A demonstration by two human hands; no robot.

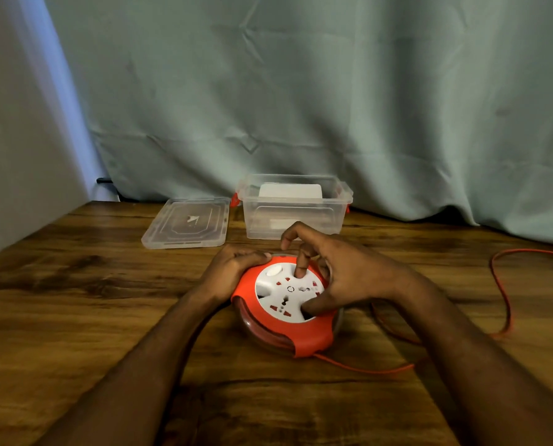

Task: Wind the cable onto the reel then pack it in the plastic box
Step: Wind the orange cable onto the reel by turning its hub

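A round cable reel (285, 329) with a red cover and a white socket face lies flat on the wooden table (75, 300). My left hand (233, 268) grips its left rim. My right hand (336, 272) sits over the socket face, one finger and the thumb pressed into its recesses. A red cable (500, 291) leaves the reel at the front right, loops across the table and runs off the right edge. Behind the reel stands the clear plastic box (252, 217), open, with something white inside.
The box's clear lid (188, 225) lies flat to the left of the box. A pale green curtain (333, 91) hangs along the back of the table. A grey wall (17, 140) borders the table on the left.
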